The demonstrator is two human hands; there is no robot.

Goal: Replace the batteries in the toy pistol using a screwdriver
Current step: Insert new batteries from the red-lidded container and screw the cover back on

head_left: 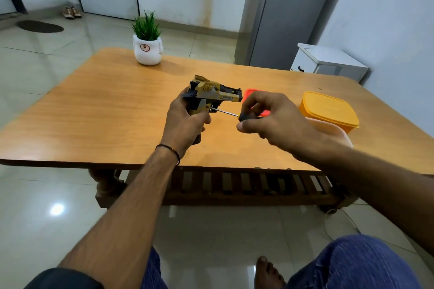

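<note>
Screwdriver (231,114) tip against toy pistol (211,94) grip; round brown emblem (145,47) on pot (148,58)

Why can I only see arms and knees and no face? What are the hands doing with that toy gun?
The camera sits on the person's head and looks down, so you see what they see: their own arms and knees. The left hand holds a gold and black toy pistol by its grip above a wooden table. The right hand pinches the handle of a small screwdriver in its fingers, with the tip against the pistol's grip. On the table stand a white pot with a green plant and a yellow box. Something red peeks out behind the right hand.
</note>
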